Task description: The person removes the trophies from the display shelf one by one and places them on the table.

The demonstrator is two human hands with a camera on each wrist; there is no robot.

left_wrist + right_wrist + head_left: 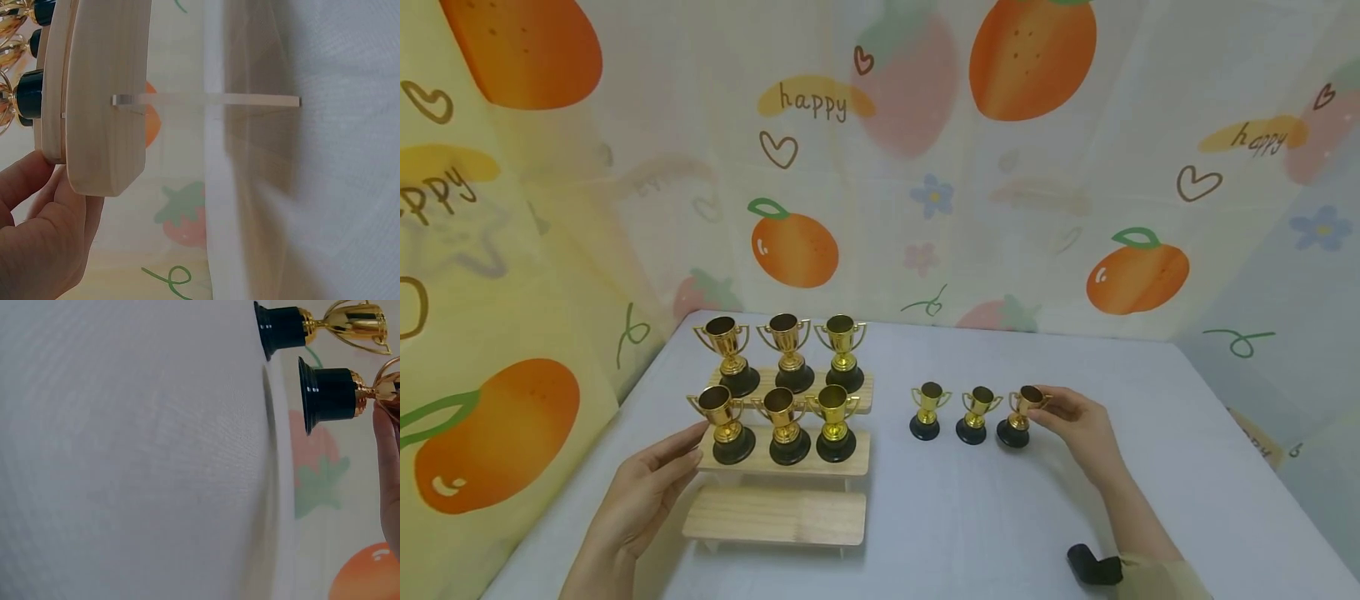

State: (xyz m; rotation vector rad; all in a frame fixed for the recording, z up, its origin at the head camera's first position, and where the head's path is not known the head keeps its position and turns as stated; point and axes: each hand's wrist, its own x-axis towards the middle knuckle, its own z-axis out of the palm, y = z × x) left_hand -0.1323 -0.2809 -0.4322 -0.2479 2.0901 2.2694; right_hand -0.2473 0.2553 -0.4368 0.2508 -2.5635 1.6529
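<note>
A stepped wooden display stand stands at the left of the table. Its back and middle boards each hold three gold trophy cups with black bases, such as the front-row cup; the lowest board is bare. With thumb and fingers, my left hand grips the left end of the middle board. To the right of the stand are three smaller trophies: one left, one middle, one right. My right hand pinches the right trophy by its cup and handle; its base appears slightly off the table.
A white cloth covers the table. A black, bent object shows beside the right sleeve. Fruit-printed curtains hang behind the table and at both sides.
</note>
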